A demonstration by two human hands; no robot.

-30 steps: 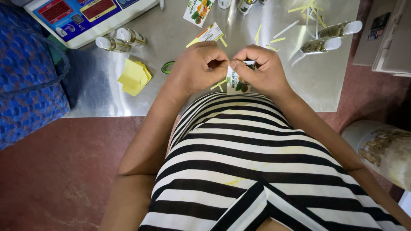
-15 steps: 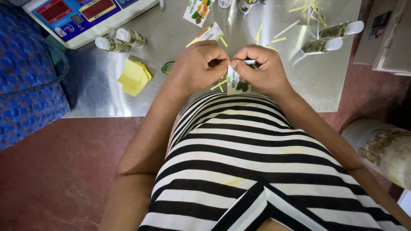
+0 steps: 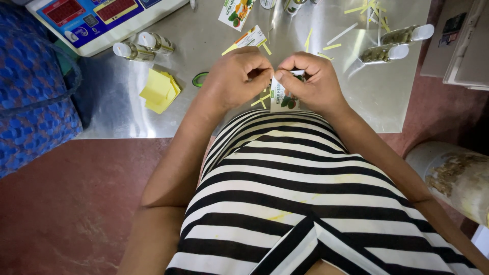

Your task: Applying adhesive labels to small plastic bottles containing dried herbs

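Observation:
My left hand and my right hand meet over the near edge of a steel table. Both pinch the top of a small printed label, which hangs down between them with a picture of fruit on it. My fingers are curled tight and hide the label's upper edge. Thin yellow paper strips lie just under my hands.
On the table lie small white-capped bottles at the left and the right, a stack of yellow notes, a green ring, more printed labels and a blue-and-white weighing scale. A blue patterned bag stands at the left.

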